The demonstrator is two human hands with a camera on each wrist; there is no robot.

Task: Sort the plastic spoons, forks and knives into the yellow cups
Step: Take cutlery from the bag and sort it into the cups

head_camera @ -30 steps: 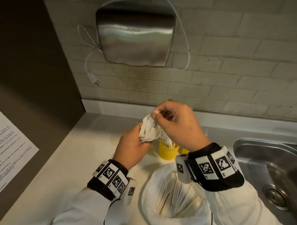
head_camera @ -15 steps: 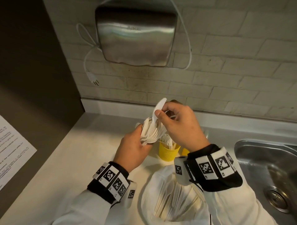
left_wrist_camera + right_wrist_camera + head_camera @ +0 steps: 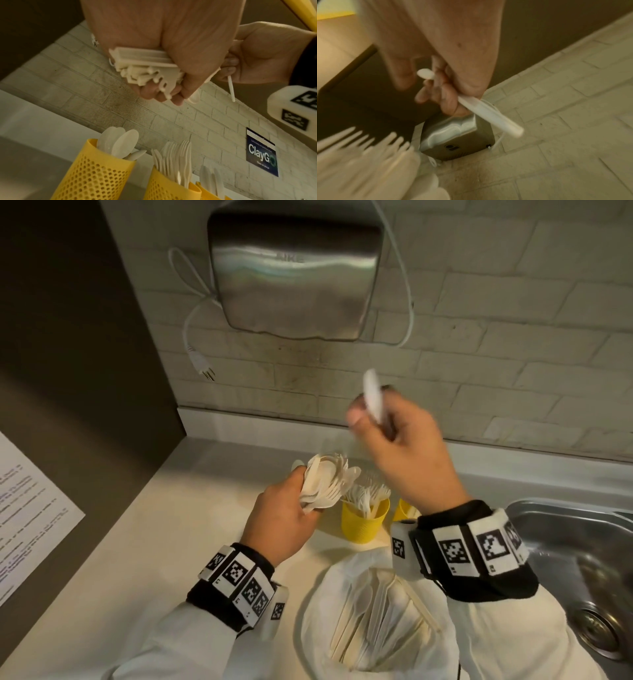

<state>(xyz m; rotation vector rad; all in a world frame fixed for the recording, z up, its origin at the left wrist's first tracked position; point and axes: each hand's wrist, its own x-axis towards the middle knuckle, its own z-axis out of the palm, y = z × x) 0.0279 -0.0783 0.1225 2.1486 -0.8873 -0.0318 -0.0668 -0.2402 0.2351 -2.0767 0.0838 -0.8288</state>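
- I hold one white plastic piece (image 3: 372, 395) in my right hand (image 3: 404, 453), fingers curled round its shaft, raised above the yellow cups; it is too blurred for me to tell spoon from knife.
- My left hand (image 3: 284, 518) is clenched round a bundle of mixed plastic cutlery (image 3: 327, 482), heads fanning out just left of the cups. My two hands are apart.
- The cup of forks (image 3: 364, 523) stands on the counter (image 3: 113, 542) between my hands, tines up.
- In the left wrist view a perforated yellow cup of spoons (image 3: 96, 174) stands beside the fork cup, and a third cup (image 3: 211, 192) holds what look like knives.
- Near me lies an open white bag (image 3: 318, 604) with more unsorted cutlery inside.
- A steel sink (image 3: 582, 559) sits to the right.
- On the far brick wall hangs a metal hand dryer (image 3: 294, 268), its plug (image 3: 203, 368) dangling loose.
- A printed sheet (image 3: 27, 525) lies at the far left.
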